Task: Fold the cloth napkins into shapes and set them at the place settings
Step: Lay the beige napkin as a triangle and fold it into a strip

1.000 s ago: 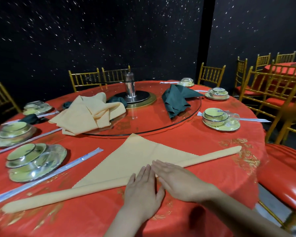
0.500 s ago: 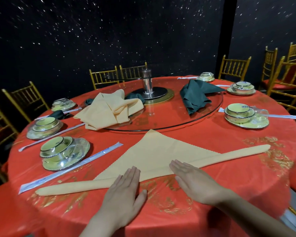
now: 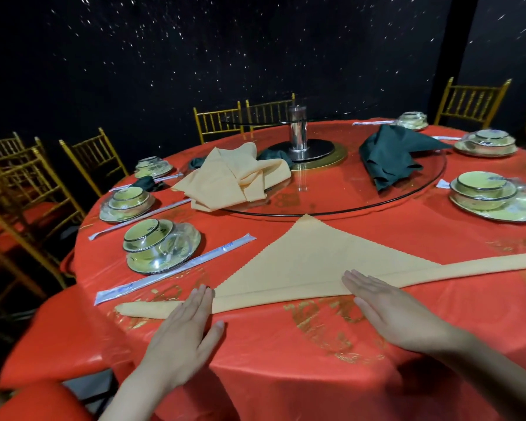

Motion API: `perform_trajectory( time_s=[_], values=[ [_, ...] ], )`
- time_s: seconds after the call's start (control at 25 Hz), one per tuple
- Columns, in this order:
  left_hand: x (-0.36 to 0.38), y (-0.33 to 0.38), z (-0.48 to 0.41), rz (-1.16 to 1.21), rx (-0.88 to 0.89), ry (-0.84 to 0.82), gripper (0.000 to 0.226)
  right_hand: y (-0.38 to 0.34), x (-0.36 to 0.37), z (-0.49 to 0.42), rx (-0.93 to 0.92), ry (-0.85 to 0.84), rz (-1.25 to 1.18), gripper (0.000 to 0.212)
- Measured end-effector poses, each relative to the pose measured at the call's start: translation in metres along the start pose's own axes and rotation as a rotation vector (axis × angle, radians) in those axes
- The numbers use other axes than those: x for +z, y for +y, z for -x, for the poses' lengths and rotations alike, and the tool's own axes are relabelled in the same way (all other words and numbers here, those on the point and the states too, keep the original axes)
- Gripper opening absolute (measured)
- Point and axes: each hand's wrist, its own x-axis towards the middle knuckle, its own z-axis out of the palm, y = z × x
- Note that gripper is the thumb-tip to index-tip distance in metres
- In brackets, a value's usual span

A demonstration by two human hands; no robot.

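While the left hand (image 3: 182,332) and the right hand (image 3: 398,311) lie flat near the bottom of the head view, the yellow napkin (image 3: 310,256) is spread as a wide triangle in the middle of the frame, on the red tablecloth (image 3: 286,375). Its near long side is rolled into a narrow band that runs from the lower left to the right edge of the frame. Its tip points up at the glass turntable (image 3: 407,205) and comes very near the rim.

The left hand has straight fingers held together and the thumb out to the side. Its fingertips rest on the left part of the band and grip nothing. The right hand is equally flat and stretched, with its fingertips on the band right of centre, and it holds nothing.

Just beside the left end of the band lies a wrapped pair of chopsticks (image 3: 176,268). Behind it stands a set of bowls (image 3: 158,244) in clear film, and another such set (image 3: 492,199) stands at the right edge.

On the turntable a loose pile of yellow napkins (image 3: 234,180) lies at the left and a dark green napkin (image 3: 389,156) at the right, with a metal post (image 3: 297,129) between them. Gold chairs (image 3: 94,159) line the left side, before a black wall (image 3: 164,56) with small white dots.
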Motion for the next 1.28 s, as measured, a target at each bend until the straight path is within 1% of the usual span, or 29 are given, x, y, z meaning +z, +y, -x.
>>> perform_trajectory(
  time_s=[0.16,0.32,0.4,0.48,0.6,0.64,0.72,0.8,0.88,0.92,1.0,1.04,1.12,1.16,1.24,1.28],
  values=[
    [-0.002,-0.02,0.008,-0.022,-0.035,0.011,0.116,0.005,0.003,0.0,0.011,-0.008,-0.031,0.112],
    [-0.003,-0.043,0.015,0.007,-0.07,0.033,0.115,0.005,0.003,-0.001,0.013,-0.012,-0.04,0.114],
    [-0.002,-0.047,0.016,0.031,-0.086,0.052,0.11,0.004,0.001,-0.001,0.02,-0.021,-0.041,0.115],
    [-0.002,-0.045,0.015,0.066,-0.122,0.088,0.1,0.003,0.002,0.0,0.025,-0.028,-0.044,0.115],
    [-0.006,-0.022,0.006,0.064,-0.16,0.188,0.095,0.005,0.004,0.0,0.009,-0.021,-0.045,0.113],
    [-0.008,-0.01,0.001,0.037,-0.118,0.231,0.089,0.005,0.004,0.0,0.002,-0.018,-0.045,0.112],
    [-0.01,0.025,-0.011,0.037,0.083,0.295,0.063,0.004,0.004,-0.001,-0.013,-0.002,-0.026,0.109],
    [-0.009,0.057,-0.025,0.05,0.285,0.319,0.033,0.004,0.004,-0.001,-0.015,0.007,-0.022,0.099],
    [-0.01,0.074,-0.036,0.059,0.32,0.286,0.014,0.001,0.002,0.0,-0.017,0.007,-0.041,0.089],
    [-0.01,0.077,-0.04,0.059,0.317,0.278,0.011,-0.001,0.001,0.001,-0.011,0.009,-0.059,0.078],
    [-0.006,0.078,-0.045,0.04,0.314,0.297,0.02,-0.005,-0.005,0.001,0.044,0.062,-0.155,0.054],
    [-0.005,0.077,-0.046,0.033,0.306,0.323,0.023,-0.005,-0.008,0.001,0.079,0.137,-0.186,0.05],
    [-0.006,0.077,-0.046,0.062,0.291,0.333,0.018,0.0,-0.014,-0.002,0.104,0.284,-0.141,0.035],
    [-0.007,0.077,-0.047,0.074,0.281,0.33,0.016,0.004,-0.016,-0.003,0.087,0.321,-0.103,0.026],
    [-0.009,0.076,-0.046,0.046,0.244,0.301,0.024,0.01,-0.02,-0.004,0.072,0.317,-0.088,0.014],
    [-0.012,0.075,-0.044,0.037,0.218,0.276,0.028,0.01,-0.021,-0.003,0.081,0.292,-0.09,0.013]
  ],
)
